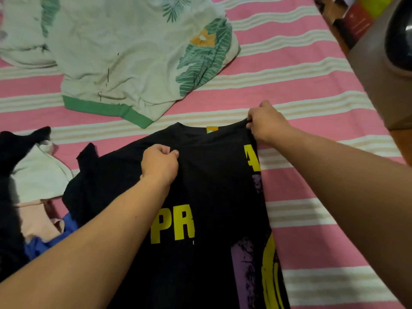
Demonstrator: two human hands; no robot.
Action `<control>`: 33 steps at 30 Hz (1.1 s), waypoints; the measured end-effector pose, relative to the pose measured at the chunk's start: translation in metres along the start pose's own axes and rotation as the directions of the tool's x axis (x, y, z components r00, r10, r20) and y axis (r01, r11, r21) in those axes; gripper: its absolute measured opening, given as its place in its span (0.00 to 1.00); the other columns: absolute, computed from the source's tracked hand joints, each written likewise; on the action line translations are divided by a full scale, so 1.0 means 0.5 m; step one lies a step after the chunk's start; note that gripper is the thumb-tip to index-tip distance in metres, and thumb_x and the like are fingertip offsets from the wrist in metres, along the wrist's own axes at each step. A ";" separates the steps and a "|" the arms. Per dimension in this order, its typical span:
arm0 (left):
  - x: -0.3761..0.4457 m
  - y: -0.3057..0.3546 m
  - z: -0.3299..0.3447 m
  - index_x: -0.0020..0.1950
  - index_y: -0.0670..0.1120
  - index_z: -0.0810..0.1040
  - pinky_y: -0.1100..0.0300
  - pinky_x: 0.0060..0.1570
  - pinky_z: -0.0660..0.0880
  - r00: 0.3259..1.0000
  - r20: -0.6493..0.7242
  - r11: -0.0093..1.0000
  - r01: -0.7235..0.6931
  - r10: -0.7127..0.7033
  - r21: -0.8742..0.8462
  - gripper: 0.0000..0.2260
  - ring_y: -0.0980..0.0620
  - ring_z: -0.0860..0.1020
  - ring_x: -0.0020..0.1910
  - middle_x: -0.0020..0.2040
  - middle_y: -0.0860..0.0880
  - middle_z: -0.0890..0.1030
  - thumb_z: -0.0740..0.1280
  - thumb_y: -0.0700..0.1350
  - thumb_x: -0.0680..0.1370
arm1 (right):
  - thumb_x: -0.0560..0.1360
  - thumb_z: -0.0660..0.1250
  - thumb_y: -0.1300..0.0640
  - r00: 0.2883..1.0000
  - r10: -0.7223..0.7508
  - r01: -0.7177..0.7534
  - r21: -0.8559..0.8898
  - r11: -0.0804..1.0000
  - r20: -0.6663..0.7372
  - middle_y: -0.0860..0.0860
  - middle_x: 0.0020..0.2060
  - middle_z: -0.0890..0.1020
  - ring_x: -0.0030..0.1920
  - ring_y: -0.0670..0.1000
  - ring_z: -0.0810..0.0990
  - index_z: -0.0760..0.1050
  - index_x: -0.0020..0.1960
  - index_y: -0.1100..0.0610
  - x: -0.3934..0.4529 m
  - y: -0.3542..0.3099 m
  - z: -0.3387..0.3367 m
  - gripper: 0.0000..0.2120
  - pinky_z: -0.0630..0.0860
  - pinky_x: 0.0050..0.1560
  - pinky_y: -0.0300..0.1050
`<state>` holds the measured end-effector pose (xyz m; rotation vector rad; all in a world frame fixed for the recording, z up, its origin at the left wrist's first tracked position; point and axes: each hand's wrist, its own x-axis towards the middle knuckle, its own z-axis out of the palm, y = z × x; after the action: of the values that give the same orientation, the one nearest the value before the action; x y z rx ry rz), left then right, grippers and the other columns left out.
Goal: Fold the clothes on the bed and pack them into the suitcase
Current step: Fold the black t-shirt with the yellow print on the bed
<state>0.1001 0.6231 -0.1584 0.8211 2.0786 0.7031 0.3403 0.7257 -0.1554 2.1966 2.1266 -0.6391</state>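
Black tee (214,197), soft, light and limp, spread on the bed (312,197) at 6 o'clock. Left hand (159,167) pinches cloth below the collar; right hand (266,124) grips the shoulder seam at 1 o'clock. Best held at shoulders. Suitcase unseen.

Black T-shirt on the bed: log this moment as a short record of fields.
item in work: black T-shirt with yellow and purple print, lying on the striped bedsheet
left hand: pinches the fabric below the collar
right hand: grips the shoulder edge
fold state: one side already turned in, not finished
other clothes: leaf-print shirt beyond it, mixed pile to the left
suitcase: not in view
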 end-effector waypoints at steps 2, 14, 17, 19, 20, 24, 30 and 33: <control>-0.029 0.002 0.011 0.56 0.51 0.74 0.42 0.66 0.70 0.992 -0.058 0.983 -0.098 0.108 0.155 0.08 0.47 0.75 0.57 0.59 0.49 0.75 0.69 0.49 0.80 | 0.80 0.65 0.60 0.999 -0.016 0.015 -0.020 1.000 -0.052 0.59 0.61 0.68 0.54 0.64 0.75 0.72 0.59 0.61 -0.004 -0.009 0.005 0.09 0.76 0.56 0.58; -0.143 -0.190 0.122 0.84 0.52 0.45 0.42 0.80 0.45 0.773 0.345 0.362 -0.576 0.533 0.733 0.30 0.44 0.40 0.82 0.84 0.45 0.45 0.46 0.60 0.84 | 0.82 0.45 0.38 0.923 -0.385 0.372 -0.315 0.873 0.022 0.50 0.82 0.51 0.82 0.55 0.46 0.50 0.82 0.46 -0.219 0.049 0.205 0.30 0.46 0.79 0.61; -0.172 -0.158 0.115 0.84 0.52 0.43 0.41 0.80 0.44 0.826 0.344 0.344 -0.513 0.446 0.787 0.30 0.42 0.38 0.82 0.83 0.43 0.41 0.44 0.60 0.84 | 0.83 0.42 0.39 0.931 -0.328 0.365 -0.368 0.855 0.163 0.50 0.82 0.41 0.81 0.56 0.37 0.40 0.82 0.46 -0.224 0.022 0.163 0.30 0.38 0.79 0.62; -0.241 -0.147 0.097 0.84 0.50 0.44 0.41 0.80 0.44 0.832 0.308 0.366 -0.495 0.462 0.788 0.31 0.40 0.39 0.82 0.83 0.41 0.42 0.46 0.60 0.84 | 0.84 0.44 0.41 0.938 -0.312 0.346 -0.392 0.852 0.150 0.53 0.82 0.41 0.80 0.59 0.36 0.41 0.82 0.48 -0.263 -0.009 0.126 0.30 0.38 0.78 0.64; -0.291 -0.161 0.084 0.84 0.50 0.45 0.41 0.80 0.44 0.796 0.328 0.356 -0.541 0.508 0.762 0.31 0.40 0.40 0.82 0.83 0.41 0.43 0.48 0.60 0.84 | 0.85 0.46 0.42 0.924 -0.365 0.380 -0.376 0.845 0.113 0.55 0.82 0.43 0.81 0.61 0.38 0.44 0.83 0.50 -0.297 -0.018 0.115 0.30 0.40 0.78 0.64; -0.463 -0.314 -0.012 0.83 0.56 0.42 0.42 0.80 0.41 0.760 0.550 0.212 -0.634 0.345 0.744 0.27 0.41 0.36 0.81 0.84 0.46 0.41 0.42 0.62 0.85 | 0.84 0.53 0.46 0.829 -0.551 0.552 -0.300 0.778 0.096 0.55 0.82 0.50 0.81 0.62 0.44 0.51 0.82 0.50 -0.506 0.032 0.141 0.29 0.47 0.78 0.65; -0.476 -0.337 -0.057 0.80 0.55 0.63 0.44 0.78 0.57 0.919 0.273 0.598 -0.392 0.283 0.699 0.24 0.41 0.53 0.80 0.82 0.42 0.55 0.59 0.55 0.84 | 0.82 0.50 0.40 0.922 -0.350 0.381 -0.222 0.898 0.165 0.60 0.81 0.52 0.79 0.65 0.52 0.54 0.82 0.50 -0.611 0.159 0.192 0.31 0.56 0.77 0.64; -0.578 -0.368 -0.063 0.77 0.53 0.66 0.47 0.68 0.72 0.943 0.155 0.779 -0.332 0.296 0.532 0.24 0.48 0.69 0.69 0.72 0.46 0.68 0.65 0.51 0.82 | 0.78 0.66 0.49 0.973 -0.228 0.230 -0.029 0.973 0.046 0.62 0.73 0.67 0.70 0.64 0.65 0.61 0.78 0.58 -0.647 0.150 0.199 0.33 0.63 0.71 0.58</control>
<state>0.1583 0.2848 -0.1385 1.5249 2.1316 0.2170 0.3884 0.3827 -0.1695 1.9184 2.3709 -0.6464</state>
